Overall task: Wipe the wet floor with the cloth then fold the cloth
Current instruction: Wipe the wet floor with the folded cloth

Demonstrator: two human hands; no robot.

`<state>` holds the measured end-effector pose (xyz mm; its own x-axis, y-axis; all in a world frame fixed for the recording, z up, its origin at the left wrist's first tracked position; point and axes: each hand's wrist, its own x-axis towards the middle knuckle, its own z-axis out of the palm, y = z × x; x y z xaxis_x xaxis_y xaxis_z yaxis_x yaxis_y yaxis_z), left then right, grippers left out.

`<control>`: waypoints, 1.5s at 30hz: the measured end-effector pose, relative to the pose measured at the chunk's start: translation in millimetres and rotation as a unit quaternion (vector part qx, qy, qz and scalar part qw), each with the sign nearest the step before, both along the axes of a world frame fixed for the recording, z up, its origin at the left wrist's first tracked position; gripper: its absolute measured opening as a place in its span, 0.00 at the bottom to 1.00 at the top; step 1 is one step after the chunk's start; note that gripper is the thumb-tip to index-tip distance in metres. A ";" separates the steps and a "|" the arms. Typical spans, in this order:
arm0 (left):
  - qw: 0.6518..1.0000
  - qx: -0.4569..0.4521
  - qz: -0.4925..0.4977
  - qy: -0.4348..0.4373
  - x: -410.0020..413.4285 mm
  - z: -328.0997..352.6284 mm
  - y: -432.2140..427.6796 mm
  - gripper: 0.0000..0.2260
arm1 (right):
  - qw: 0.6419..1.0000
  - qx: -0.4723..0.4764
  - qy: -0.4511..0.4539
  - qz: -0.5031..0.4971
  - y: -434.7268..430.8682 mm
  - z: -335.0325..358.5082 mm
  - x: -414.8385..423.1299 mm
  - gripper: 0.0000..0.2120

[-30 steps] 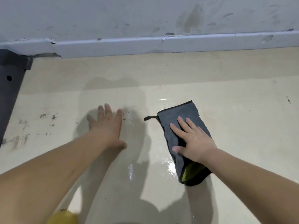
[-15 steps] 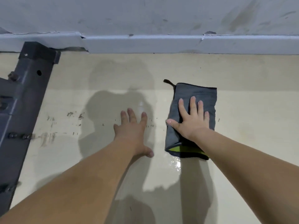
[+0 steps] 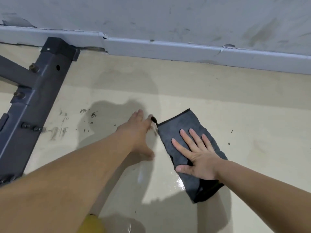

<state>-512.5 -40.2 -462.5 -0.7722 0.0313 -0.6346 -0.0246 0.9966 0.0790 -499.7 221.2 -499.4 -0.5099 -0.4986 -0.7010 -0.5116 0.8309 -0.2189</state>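
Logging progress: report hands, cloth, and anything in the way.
Right hand flat, pressing the cloth. Left hand open on the floor beside it. Wet patch by the cloth. Metal frame far left, apart.

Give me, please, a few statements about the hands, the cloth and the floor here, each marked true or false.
1. The right hand presses flat on the grey cloth. True.
2. The left hand grips the cloth. False: its fingers are straight and hold nothing; it is beside the cloth, on the floor.
3. A dark metal frame stands at the left. True.
4. The cloth touches the skirting board. False: bare floor lies between them.
5. A wet sheen shows on the floor by the cloth's near end. True.
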 end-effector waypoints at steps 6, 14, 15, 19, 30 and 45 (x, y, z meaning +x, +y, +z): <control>0.989 -0.126 0.077 -0.009 2.8 -6.3 -51.8 0.69 | 0.990 0.010 0.009 -0.137 -20.0 -0.9 -22.2 0.40; 0.993 -0.068 0.101 -0.007 3.9 -22.5 -63.9 0.69 | 0.935 0.061 0.029 -0.348 -78.5 3.1 -89.1 0.41; 0.993 -0.066 0.100 -0.008 2.6 -23.3 -63.1 0.69 | 0.919 0.063 0.039 -0.388 -92.0 2.9 -97.3 0.41; 0.993 -0.064 0.095 -0.008 3.5 -28.5 -64.1 0.68 | 0.861 0.034 0.051 -0.505 -146.2 -0.5 -120.8 0.42; 0.992 -0.052 0.114 -0.006 3.7 -29.0 -67.7 0.62 | 0.975 -0.104 0.101 0.166 -109.8 -22.6 -65.2 0.37; 0.992 -0.076 0.094 -0.021 1.0 -25.5 -65.1 0.69 | 0.960 0.029 0.103 -0.259 -23.3 -5.0 -134.6 0.39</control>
